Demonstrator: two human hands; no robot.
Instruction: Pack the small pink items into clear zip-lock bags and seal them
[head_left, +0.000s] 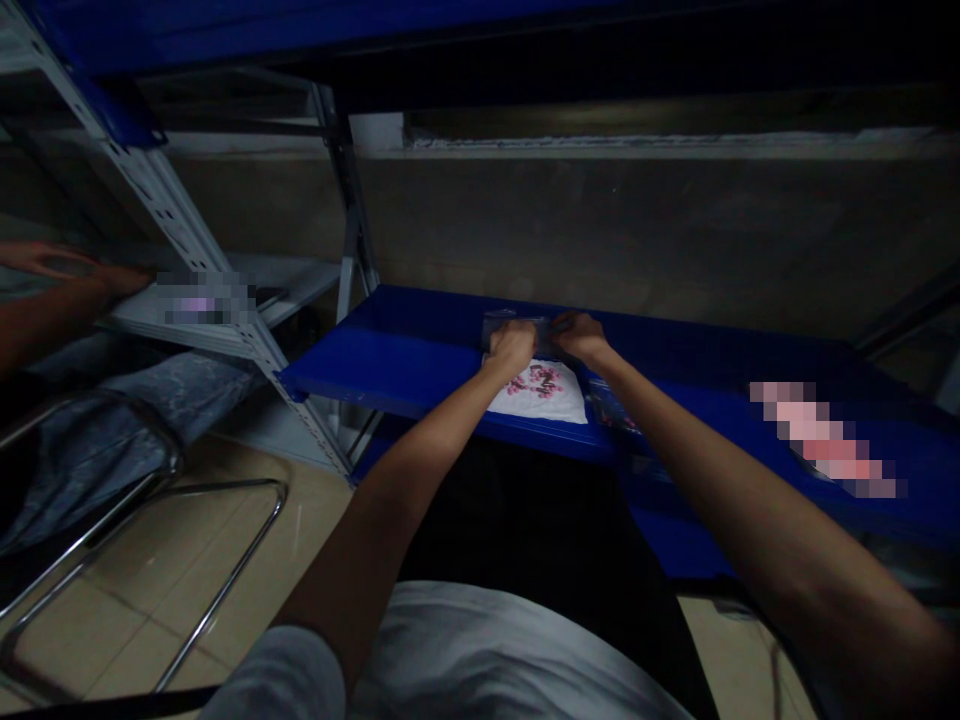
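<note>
On the blue shelf lies a white, cloth-like piece with a pink blossom print [551, 395]. Behind its far edge sits a clear plastic bag [495, 322], dim and partly covered by my hands. My left hand [514, 345] is closed on the bag, just above the white piece. To its right, my right hand [585, 338] has its fingers pinched together at the bag's right side. What lies right between those fingertips is too dark to make out clearly. A second clear packet [611, 405] with dark and reddish contents rests beside the white piece, partly behind my right forearm.
The blue shelf [360, 355] has a grey metal post [180, 220] at its left and another blue shelf [225, 30] overhead. A pixelated pinkish item [825, 440] lies at the right. Another person's hands [67, 265] are at the neighbouring grey shelf, near a metal-framed chair [225, 560].
</note>
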